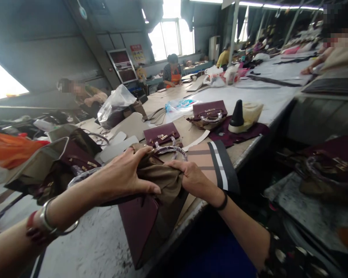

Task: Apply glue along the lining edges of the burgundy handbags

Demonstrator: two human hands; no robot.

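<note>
A maroon handbag (137, 227) stands tilted at the table's front edge, its brown lining (165, 179) bunched up at the top. My left hand (130, 173) lies over the lining with the thumb spread away from the fingers. On the other side, my right hand (193, 177) is closed around a fold of the lining. Plastic-wrapped handles (174, 148) show just behind my hands. Under my right wrist and beyond it lies a striped tan and black panel (211, 162). What is inside the bag is hidden.
More maroon bags (162, 133) lie ahead, one further bag (210, 110) beside a black-tipped cone (237, 116). An open bag (46, 166) and an orange plastic bag (14, 148) crowd the left. The table edge (237, 166) drops off at right. Other people sit or stand farther off.
</note>
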